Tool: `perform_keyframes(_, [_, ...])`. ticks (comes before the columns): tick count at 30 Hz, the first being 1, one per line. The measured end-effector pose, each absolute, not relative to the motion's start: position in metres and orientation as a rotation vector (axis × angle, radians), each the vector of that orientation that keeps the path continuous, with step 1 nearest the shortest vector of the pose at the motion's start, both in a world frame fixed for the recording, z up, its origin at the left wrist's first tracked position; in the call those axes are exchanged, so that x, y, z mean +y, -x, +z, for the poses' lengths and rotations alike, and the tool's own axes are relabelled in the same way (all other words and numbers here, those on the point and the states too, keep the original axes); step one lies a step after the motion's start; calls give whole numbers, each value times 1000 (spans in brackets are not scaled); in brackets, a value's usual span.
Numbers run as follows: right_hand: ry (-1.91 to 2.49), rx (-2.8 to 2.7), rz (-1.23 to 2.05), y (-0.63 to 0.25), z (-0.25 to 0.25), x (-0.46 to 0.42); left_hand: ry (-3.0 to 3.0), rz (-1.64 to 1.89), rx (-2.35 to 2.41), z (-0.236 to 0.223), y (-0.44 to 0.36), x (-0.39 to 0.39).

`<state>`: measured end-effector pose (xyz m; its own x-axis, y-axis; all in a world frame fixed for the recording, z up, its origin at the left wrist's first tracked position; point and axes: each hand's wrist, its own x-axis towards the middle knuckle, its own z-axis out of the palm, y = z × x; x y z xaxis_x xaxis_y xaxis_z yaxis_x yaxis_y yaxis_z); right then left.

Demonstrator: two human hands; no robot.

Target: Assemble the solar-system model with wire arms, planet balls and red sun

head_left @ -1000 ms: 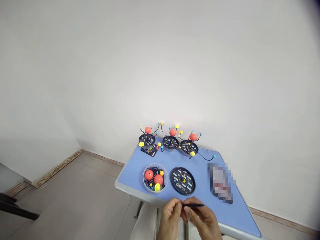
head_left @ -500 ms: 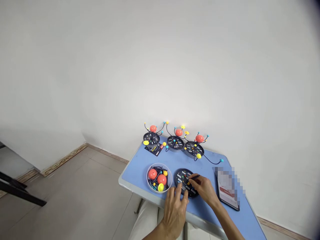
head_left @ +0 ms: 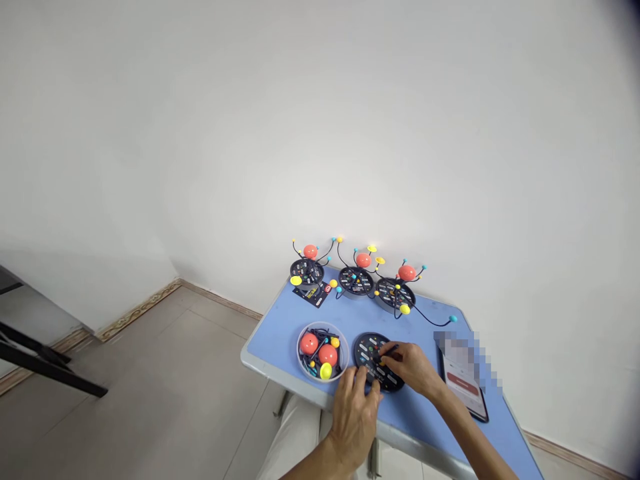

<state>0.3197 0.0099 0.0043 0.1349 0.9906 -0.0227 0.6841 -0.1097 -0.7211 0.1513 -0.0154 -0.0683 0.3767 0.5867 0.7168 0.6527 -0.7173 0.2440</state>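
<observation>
Rod [head_left: 393, 349], black, slanting toward upper right, pinched in right hand [head_left: 412, 368] over round base [head_left: 367, 346]; left hand [head_left: 356, 408], fingers apart, at its lower-left edge.

A plain white wall [head_left: 320, 120] fills most of the view, brightest towards the middle and greyer at the sides. It meets another white wall [head_left: 85, 267] at a corner on the left. Brown skirting [head_left: 140, 309] runs along the foot of both, patterned on the left, above a pale tiled floor [head_left: 170, 380]. The blue worktop [head_left: 277, 333], edged in light grey, stands by the wall. Black bars [head_left: 55, 369] slant in at lower left.
</observation>
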Motion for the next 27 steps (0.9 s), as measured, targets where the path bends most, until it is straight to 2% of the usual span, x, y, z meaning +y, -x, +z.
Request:
perform_keyframes(10, [1847,-1713,727,-319,14,19,2544,-1235,-1175,-68,-153,-16])
perform_keyframes(27, [1888,-1706,604,-315,0,19,2550,-1204,-1149,-71,-154,-15])
